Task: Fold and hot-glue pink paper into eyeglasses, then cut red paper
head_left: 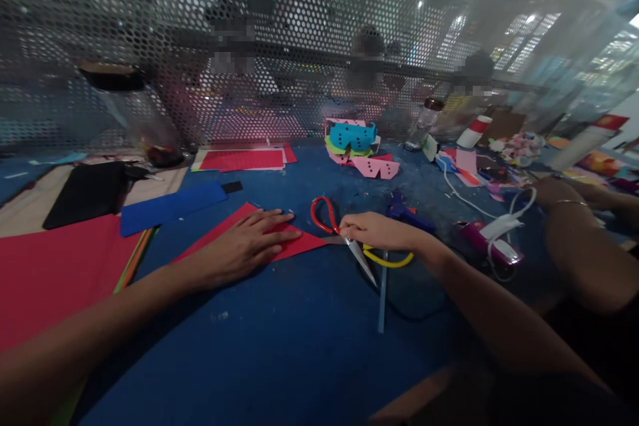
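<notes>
My left hand lies flat, fingers stretched, on a red paper triangle whose sharp corner points right. My right hand is closed on wide-open scissors near their pivot. A red handle loop sticks up left of that hand, and one blade slants down to the right. A yellow loop shows just below the hand. Beyond the right hand is a dark blue glue gun, partly hidden. A clear stick lies on the table below it.
Red sheets, a blue strip and a black phone-like slab lie left. Paper masks and red sheets sit by the perforated screen. A magenta device with white cable is right, near another person's arm.
</notes>
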Demonstrator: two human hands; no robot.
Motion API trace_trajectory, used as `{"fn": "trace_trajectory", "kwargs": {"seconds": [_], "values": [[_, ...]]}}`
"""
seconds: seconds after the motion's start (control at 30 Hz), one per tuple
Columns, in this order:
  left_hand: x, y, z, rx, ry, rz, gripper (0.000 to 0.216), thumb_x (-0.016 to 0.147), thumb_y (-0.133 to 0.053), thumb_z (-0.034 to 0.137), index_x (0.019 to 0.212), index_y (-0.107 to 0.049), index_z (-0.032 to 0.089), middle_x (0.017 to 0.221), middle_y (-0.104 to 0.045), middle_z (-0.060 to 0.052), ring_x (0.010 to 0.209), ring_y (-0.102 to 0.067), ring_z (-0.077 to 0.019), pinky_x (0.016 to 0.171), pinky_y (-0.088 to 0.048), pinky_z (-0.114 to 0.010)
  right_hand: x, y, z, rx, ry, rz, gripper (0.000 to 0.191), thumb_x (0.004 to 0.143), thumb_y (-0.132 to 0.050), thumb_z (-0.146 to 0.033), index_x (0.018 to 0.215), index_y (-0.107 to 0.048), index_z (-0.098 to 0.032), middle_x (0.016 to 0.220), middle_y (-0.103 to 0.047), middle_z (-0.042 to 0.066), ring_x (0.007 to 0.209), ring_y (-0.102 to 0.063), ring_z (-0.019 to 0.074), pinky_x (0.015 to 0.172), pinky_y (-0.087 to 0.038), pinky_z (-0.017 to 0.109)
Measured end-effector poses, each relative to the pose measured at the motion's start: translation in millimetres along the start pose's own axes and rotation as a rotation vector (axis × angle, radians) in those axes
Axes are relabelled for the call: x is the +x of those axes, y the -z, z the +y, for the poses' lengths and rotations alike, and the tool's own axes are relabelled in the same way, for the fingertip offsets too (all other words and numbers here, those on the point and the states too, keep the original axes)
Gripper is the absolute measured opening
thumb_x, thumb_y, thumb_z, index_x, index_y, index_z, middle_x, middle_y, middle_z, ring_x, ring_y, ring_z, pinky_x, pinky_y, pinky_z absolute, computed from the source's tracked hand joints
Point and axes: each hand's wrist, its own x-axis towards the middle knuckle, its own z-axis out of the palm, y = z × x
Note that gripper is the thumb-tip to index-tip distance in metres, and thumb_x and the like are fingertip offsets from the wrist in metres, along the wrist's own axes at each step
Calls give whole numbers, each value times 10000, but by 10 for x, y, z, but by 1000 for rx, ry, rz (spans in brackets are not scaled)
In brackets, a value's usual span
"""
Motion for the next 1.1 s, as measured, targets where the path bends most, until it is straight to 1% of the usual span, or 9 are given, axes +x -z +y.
{"fn": "trace_trajectory", "kwargs": {"seconds": [0.17, 0.3, 0.5, 0.63, 0.77, 0.97, 1.1], "values": [[-7, -10, -9, 29, -7, 5, 474, 1066, -402, 487, 1531, -431, 404, 1665, -340, -19, 1524, -312, -293, 1237, -235, -537, -11, -4, -56, -11, -10, 4, 204, 976, -451, -316, 882, -587, -196, 860, -638, 30, 750, -540, 168, 664, -329, 291], [-1, -3, -9, 20, -6, 2, 459, 1063, -407, 491, 1509, -468, 400, 1656, -360, -17, 1512, -336, -295, 1230, -249, -534, -13, 9, -62, -38, -13, -15, 214, 990, -450, -328, 908, -590, -188, 867, -642, 39, 773, -548, 175, 680, -339, 298], [8, 8, 8, 9, 6, -1, 456, 1059, -408, 505, 1499, -481, 408, 1653, -366, -11, 1511, -337, -293, 1222, -266, -533, -1, 8, -30, -48, 8, -27, 220, 992, -459, -328, 919, -607, -183, 898, -660, 48, 813, -568, 184, 708, -359, 301], [9, -4, -3, 15, 13, -3, 455, 1056, -414, 513, 1497, -478, 423, 1655, -362, 2, 1513, -333, -288, 1230, -248, -536, -1, 19, -44, -46, -7, -38, 215, 993, -458, -324, 910, -600, -185, 889, -652, 47, 792, -556, 179, 695, -348, 298], [4, -10, -13, 13, 17, -6, 466, 1051, -422, 521, 1506, -461, 432, 1659, -352, 6, 1521, -317, -293, 1228, -257, -532, -12, 37, -20, -48, 41, -74, 224, 998, -448, -337, 888, -574, -188, 875, -627, 34, 763, -530, 164, 692, -342, 289], [2, -9, -6, 13, 14, 4, 460, 1051, -431, 512, 1504, -463, 438, 1656, -360, 9, 1514, -332, -288, 1226, -266, -522, -17, 26, -7, -24, 27, -46, 215, 992, -453, -339, 919, -588, -189, 876, -632, 32, 777, -541, 169, 692, -342, 292], [4, -8, -6, 2, 20, 7, 458, 1049, -433, 516, 1497, -476, 433, 1655, -361, 10, 1516, -327, -293, 1223, -271, -528, -12, 37, -15, -48, 44, -88, 236, 995, -442, -350, 903, -585, -188, 883, -631, 40, 773, -535, 171, 700, -348, 300]]}}
